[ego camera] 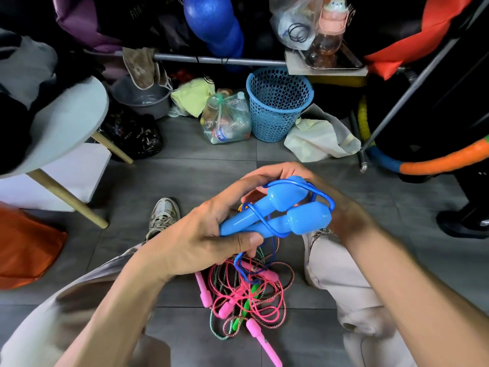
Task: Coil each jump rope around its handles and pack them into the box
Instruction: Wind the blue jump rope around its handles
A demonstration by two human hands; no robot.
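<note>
Between the left hand (pixel 209 234) and the right hand (pixel 317 197) lie the two blue handles (pixel 277 213) of one jump rope, side by side and touching; the left hand's thumb and fingers clamp round their thin ends, the right hand cups behind the thick ends, and the blue cord (pixel 321 193) loops round them. Below both hands, on the grey floor (pixel 185 147) between the person's legs, a tangle of ropes (pixel 246 295) shows at least three pink handles and one green. Beyond the hands open floor runs to one blue basket (pixel 277 104).
</note>
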